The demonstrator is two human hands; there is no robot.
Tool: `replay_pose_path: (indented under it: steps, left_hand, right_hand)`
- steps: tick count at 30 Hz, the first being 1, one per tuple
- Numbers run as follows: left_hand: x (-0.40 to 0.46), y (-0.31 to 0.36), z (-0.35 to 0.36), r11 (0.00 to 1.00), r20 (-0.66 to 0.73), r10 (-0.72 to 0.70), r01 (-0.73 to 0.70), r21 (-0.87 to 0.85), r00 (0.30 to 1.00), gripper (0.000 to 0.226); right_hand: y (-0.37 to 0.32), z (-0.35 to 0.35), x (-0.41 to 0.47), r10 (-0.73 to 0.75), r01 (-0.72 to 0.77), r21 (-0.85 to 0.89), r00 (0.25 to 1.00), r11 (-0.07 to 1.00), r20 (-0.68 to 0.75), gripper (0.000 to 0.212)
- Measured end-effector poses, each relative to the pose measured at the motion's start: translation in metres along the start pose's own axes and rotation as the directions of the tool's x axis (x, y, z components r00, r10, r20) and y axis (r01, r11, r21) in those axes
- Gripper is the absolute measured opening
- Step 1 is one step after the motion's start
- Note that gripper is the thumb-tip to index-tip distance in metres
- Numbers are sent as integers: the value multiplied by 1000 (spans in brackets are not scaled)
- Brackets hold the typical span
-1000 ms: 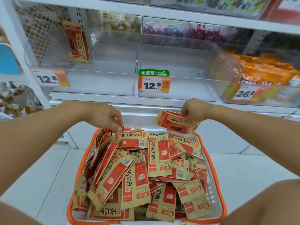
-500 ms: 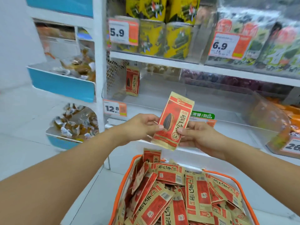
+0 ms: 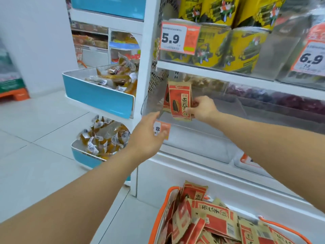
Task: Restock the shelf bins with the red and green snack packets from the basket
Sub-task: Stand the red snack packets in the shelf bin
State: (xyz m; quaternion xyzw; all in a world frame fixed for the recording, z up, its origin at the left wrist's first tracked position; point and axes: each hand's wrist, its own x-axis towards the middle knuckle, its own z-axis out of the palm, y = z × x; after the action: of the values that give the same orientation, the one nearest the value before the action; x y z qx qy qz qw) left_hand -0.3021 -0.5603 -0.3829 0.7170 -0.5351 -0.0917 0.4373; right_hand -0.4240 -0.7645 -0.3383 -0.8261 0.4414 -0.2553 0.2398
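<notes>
Head view: I am seeing the right hand (image 3: 204, 108) pinching a red packet (image 3: 181, 103) upright inside the clear shelf bin (image 3: 202, 138), just beside another packet (image 3: 166, 101) standing at the bin's left end. Left hand (image 3: 149, 136) is reaching toward the bin front with fingers relaxed (holding nothing), covering part of the price tag (image 3: 162, 129). Basket (image 3: 159, 217) below is holding more red packets (image 3: 216, 221).
</notes>
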Motion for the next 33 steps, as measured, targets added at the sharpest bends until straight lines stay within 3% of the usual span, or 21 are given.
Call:
replay_pose_path:
  steps: [3,6,9,13,20,26,28,31,33]
  left_hand:
    - [4,-11,-1,996,42,-51,54,-71,998,63]
    - [16,-17,3,987,-10,-88,86,-135,996,56]
    - [27,-18,7,968,-81,-127,106,-227,989,46]
    - [32,-21,13,956,-139,-161,119,-268,977,44]
    - [34,-16,21,964,-209,-123,67,-257,970,48]
    - [35,-11,21,966,-208,-142,90,-241,968,48]
    - [34,-5,21,968,-208,-141,91,-233,968,46]
    - [31,5,23,977,-172,-95,59,-207,981,33]
    - [28,11,28,975,-70,-87,71,-212,994,22]
  right_hand:
    - [0,30,46,213,-239,225,968,945,134,18]
    - [-1,53,73,291,-361,343,927,868,239,41]
    - [8,73,95,278,-359,344,924,868,263,38]
    - [23,86,119,327,-347,426,937,835,123,14]
    - [13,83,124,363,-380,554,920,741,147,26]
    - [10,65,109,360,-401,507,915,763,182,30]
    - [8,51,98,349,-388,452,922,803,169,51]
    - [6,29,76,209,-249,328,966,911,151,56]
    - [4,10,56,34,-46,143,996,989,87,51]
